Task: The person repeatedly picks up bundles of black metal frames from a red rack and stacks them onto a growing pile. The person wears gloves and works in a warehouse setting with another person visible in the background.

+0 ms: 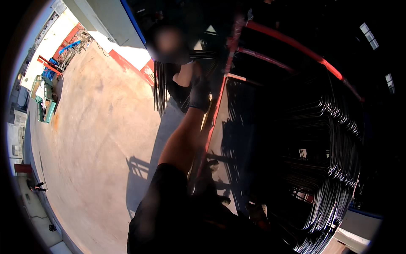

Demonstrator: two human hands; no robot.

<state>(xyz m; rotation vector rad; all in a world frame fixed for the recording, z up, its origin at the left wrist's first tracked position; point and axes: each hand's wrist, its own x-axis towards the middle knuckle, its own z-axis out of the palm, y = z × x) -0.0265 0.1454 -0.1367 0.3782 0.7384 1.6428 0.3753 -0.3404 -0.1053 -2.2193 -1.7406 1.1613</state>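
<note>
Sleeved arm (179, 144) extends beside red rail (217, 108); green bin (51, 111) holds pale material (41, 90).

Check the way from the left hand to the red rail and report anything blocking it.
Nothing visible stands between the left hand and the red rail just to its right; whether they touch, I cannot tell. A co-worker's forearm shows beyond the hand.
</note>
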